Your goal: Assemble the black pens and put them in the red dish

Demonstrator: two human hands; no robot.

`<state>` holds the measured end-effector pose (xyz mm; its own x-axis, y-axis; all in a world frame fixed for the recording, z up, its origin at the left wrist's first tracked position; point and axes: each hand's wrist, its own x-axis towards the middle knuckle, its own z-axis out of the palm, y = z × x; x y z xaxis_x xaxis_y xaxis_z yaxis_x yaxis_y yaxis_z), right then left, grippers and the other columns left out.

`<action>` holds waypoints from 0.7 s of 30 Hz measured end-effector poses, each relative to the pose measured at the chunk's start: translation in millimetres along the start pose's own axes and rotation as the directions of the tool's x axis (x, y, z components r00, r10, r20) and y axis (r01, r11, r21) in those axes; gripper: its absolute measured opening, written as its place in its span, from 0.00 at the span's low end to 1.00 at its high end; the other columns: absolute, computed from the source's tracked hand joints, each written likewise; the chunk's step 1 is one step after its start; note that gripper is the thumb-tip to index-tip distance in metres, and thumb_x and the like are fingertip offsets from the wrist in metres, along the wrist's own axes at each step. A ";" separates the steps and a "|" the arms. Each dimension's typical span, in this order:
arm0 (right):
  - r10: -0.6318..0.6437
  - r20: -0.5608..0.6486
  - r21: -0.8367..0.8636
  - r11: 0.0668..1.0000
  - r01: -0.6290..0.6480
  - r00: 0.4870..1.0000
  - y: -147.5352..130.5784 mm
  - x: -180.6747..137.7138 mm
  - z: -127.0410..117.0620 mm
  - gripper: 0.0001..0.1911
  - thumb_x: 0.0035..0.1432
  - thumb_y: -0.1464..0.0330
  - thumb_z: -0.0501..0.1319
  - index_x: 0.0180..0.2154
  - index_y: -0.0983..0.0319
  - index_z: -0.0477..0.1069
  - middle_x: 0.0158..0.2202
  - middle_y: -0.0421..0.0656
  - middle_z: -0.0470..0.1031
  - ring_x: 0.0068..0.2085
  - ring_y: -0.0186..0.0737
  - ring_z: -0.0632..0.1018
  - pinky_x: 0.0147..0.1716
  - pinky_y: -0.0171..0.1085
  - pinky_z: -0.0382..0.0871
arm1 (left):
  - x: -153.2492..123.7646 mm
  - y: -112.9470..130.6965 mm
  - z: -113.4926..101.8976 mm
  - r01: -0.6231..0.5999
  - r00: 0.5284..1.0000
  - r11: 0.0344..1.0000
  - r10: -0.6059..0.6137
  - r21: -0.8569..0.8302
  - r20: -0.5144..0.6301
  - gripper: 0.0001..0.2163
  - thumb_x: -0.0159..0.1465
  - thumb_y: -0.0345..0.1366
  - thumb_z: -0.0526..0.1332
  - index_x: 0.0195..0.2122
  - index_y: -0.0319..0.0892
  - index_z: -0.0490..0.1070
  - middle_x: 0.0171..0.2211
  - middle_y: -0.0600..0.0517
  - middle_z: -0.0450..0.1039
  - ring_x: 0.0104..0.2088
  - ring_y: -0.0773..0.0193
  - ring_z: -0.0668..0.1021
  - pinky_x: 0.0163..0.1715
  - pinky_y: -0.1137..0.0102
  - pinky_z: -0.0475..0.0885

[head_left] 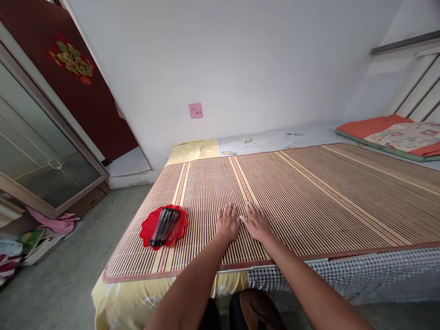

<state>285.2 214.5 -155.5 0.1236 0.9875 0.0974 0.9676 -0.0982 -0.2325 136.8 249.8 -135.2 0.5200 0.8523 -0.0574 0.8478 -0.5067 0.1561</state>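
Starting at the far left, we see one glass-fronted cabinet (37,151) leaning by a dark red door (68,68) that bears one gold ornament (72,59), and a heap of cloth and papers (30,233) on the floor below it. Next comes the bed, covered by one striped bamboo mat (309,197) over a yellow sheet (117,298). On the mat's left part lies one red scalloped plate (147,229), and on it a bundle of black pens (165,225) laid side by side; we make out about five, though the exact count is hard to tell.

Just right of the plate, not touching it, our left hand (227,223) lies flat on the mat, palm down, fingers (230,211) stretched out and holding nothing. Our right hand (256,223) rests flat close beside it, likewise spread and holding nothing, the two thumbs nearly meeting.

On the wall behind is one pink note (195,110). At the far right, one folded orange and floral quilt (395,133) lies at the head of the bed, under a metal rail (405,43).
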 end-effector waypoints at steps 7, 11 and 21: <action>-0.014 0.023 0.022 1.000 0.013 1.000 8.4 0.5 2.7 0.42 0.70 0.46 0.38 0.73 0.67 0.46 0.76 0.50 0.44 0.75 0.51 0.48 0.72 0.52 0.43 | -1.1 -20.4 -6.7 0.012 1.000 1.000 -0.012 -0.024 -0.006 0.33 0.73 0.55 0.37 0.75 0.47 0.43 0.76 0.51 0.35 0.75 0.55 0.41 0.72 0.49 0.41; -0.037 0.037 0.014 0.999 0.036 0.999 10.6 -0.5 -0.1 0.42 0.70 0.47 0.35 0.73 0.67 0.44 0.76 0.49 0.44 0.75 0.49 0.47 0.72 0.52 0.41 | -18.4 -52.6 -11.1 0.119 0.992 0.993 -0.119 -0.012 -0.035 0.34 0.73 0.56 0.36 0.75 0.47 0.42 0.76 0.48 0.35 0.75 0.52 0.42 0.71 0.46 0.41; 0.124 -0.070 -0.067 0.989 -0.129 0.990 89.9 -17.0 -8.4 0.41 0.69 0.50 0.40 0.70 0.72 0.55 0.73 0.57 0.54 0.73 0.55 0.53 0.71 0.56 0.44 | -58.4 -79.3 -14.0 0.240 0.960 0.970 -0.231 0.039 -0.159 0.30 0.74 0.51 0.42 0.74 0.45 0.49 0.75 0.45 0.42 0.74 0.51 0.48 0.72 0.52 0.46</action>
<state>371.9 187.8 -169.9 0.2581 0.9565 0.1356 0.9562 -0.2329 -0.1773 37.8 242.1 -130.4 0.2866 0.9558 0.0656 0.9513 -0.2921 0.0989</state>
